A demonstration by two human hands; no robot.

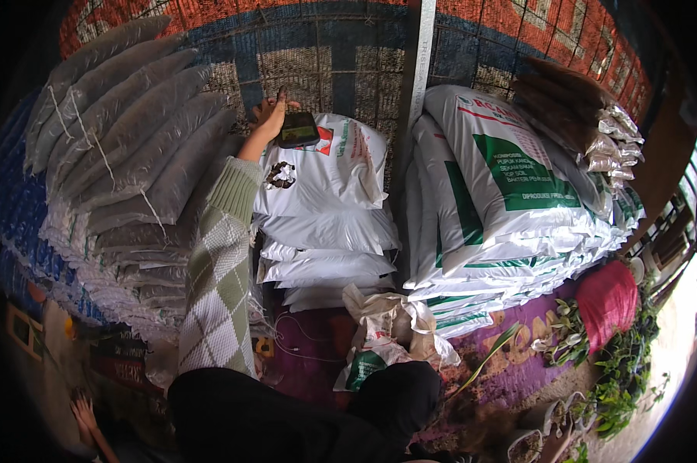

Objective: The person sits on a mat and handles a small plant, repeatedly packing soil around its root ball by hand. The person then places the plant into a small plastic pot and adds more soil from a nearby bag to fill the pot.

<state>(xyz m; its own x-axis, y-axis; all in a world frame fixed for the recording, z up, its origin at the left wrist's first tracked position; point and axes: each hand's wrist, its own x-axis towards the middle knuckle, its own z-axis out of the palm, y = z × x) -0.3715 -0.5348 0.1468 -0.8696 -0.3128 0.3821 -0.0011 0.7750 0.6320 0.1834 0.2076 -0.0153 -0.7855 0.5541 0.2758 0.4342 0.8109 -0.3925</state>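
Observation:
My left hand (270,116), reaching forward in a green-and-white argyle knit sleeve, has its fingers spread and dark smudges on the fingertips. Close against its right side is a black phone (298,130) with a lit screen, on the far part of a white printed plastic sack (325,191). Whether the hand touches the phone, I cannot tell. A torn hole (280,175) in the sack, near my wrist, shows dark material inside. More white sacks (328,269) are stacked beneath it. My right hand is out of view.
Grey-filled clear bags (146,144) rise at left. A metal post (416,87) separates my stack from green-and-white sacks (499,173). An opened sack (377,341) lies by my knee. Another person's hand (84,414) shows lower left; potted plants (620,376) stand right.

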